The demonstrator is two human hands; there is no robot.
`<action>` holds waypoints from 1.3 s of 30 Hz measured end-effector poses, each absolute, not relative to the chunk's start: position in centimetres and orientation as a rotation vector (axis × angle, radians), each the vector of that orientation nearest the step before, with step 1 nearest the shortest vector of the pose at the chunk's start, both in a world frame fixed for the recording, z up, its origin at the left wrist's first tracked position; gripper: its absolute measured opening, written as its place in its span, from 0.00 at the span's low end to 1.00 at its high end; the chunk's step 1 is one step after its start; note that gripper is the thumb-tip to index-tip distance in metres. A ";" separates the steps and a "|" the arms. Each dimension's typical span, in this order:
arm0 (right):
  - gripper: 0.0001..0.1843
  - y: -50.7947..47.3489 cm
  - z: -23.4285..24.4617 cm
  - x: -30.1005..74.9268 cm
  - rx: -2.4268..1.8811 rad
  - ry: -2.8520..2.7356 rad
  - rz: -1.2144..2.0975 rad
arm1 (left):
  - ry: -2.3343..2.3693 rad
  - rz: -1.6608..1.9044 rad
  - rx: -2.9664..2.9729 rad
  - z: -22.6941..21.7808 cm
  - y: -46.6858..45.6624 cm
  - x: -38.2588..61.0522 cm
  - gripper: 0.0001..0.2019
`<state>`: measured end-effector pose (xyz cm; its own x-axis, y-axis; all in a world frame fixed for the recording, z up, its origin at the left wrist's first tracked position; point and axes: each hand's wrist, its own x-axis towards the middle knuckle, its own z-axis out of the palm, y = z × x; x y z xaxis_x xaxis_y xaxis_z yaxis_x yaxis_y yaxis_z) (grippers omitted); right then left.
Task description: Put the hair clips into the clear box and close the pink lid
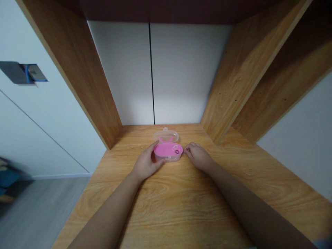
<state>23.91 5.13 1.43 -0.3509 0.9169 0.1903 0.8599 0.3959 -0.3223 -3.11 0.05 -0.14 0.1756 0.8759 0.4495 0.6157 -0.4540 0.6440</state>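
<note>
A small clear plastic box [171,158] with a pink tray [165,149] in it sits on the wooden surface. Its clear lid [172,133], which has a pink handle, is swung back behind it. Several small hair ties or rings, one black [177,151] and others pale, lie at the tray's right side. My left hand [147,162] wraps round the box's left end, thumb along the front. Just off the right end, my right hand [196,155] is closed in a pinch; what its fingers hold is too small to make out.
Wooden side panels rise at left [85,76] and right [233,79], with a white back panel [181,76] between them and a dark shelf [155,10] overhead. An open wall socket box [36,72] is at the far left, above a grey floor [57,204].
</note>
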 end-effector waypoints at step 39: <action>0.34 5.5 -0.1 21.5 -0.977 -1.400 1.076 | 1.219 1.144 2.036 0.1 -0.7 -2.4 0.59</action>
